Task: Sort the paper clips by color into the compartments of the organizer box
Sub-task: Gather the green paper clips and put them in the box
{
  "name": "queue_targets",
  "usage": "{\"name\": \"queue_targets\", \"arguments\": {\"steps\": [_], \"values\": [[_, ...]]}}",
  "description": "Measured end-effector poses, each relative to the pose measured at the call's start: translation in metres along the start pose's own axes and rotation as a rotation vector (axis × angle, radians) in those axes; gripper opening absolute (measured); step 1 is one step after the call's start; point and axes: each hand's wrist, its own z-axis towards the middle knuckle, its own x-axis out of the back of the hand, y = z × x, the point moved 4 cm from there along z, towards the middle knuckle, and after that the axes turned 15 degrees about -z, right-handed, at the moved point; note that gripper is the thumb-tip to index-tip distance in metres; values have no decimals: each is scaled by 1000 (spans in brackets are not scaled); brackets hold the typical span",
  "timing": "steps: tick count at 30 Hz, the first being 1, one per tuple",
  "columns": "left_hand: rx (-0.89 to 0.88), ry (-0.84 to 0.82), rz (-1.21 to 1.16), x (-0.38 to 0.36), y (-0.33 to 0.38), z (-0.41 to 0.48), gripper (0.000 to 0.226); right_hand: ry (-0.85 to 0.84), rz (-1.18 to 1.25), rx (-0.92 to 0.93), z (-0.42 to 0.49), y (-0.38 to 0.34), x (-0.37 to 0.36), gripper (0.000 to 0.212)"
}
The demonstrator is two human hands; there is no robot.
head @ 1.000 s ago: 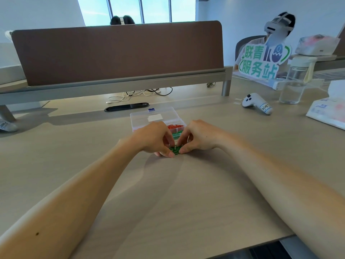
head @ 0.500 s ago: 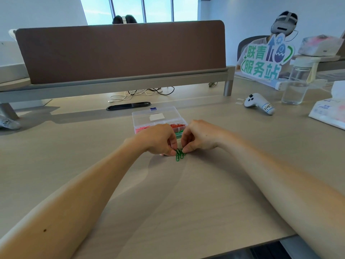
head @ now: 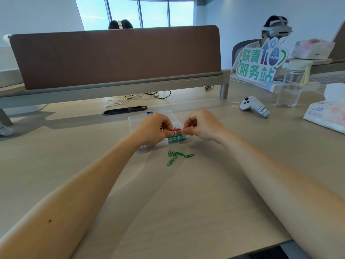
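Observation:
The clear organizer box (head: 134, 124) lies on the desk ahead of me. Red paper clips (head: 177, 129) fill one compartment on its right side. Green paper clips (head: 178, 139) fill the compartment nearest me. Several loose green clips (head: 176, 156) lie on the desk just in front of the box. My left hand (head: 155, 128) hovers over the box with thumb and fingers pinched, and a sliver of green shows under the fingertips. My right hand (head: 200, 126) is held beside it over the box's right edge, also pinched. What it holds is hidden.
A white controller (head: 254, 107), a clear water bottle (head: 291, 85), a tissue pack (head: 326, 113) and a green sign (head: 259, 64) stand at the right. A black cable slot (head: 125, 110) and a brown divider (head: 115, 57) lie behind the box. A person with a headset sits beyond.
Both hands have lifted from the desk and moved away from me, over the box. The loose green clips they covered now lie exposed on the desk.

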Motion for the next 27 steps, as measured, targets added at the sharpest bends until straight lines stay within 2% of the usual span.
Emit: {"name": "queue_targets", "arguments": {"steps": [6, 9, 12, 14, 17, 19, 22, 27], "values": [[-49, 61, 16, -17, -7, 14, 6, 33, -100, 15, 14, 4, -12, 5], [-72, 68, 5, -11, -6, 14, 10, 29, -115, 36, 14, 4, -11, 12], [-67, 62, 33, 1, 3, 8, 13, 13, -127, 75, 4, 0, -2, 10], [-12, -22, 94, 10, 15, 1, 23, -102, -131, 101, -6, 1, 3, 9], [125, -277, 253, 9, 28, -12, 42, -357, -207, 142, -18, -2, 0, 16], [210, -357, 339, 3, 26, -19, 54, -433, -240, 146, -21, -6, -3, 23], [259, -408, 366, -8, 15, -22, 61, -459, -238, 157, -22, -12, -9, 25], [241, -381, 258, -12, 6, -17, 41, -411, -213, 177, -20, -17, -16, 16]]}}
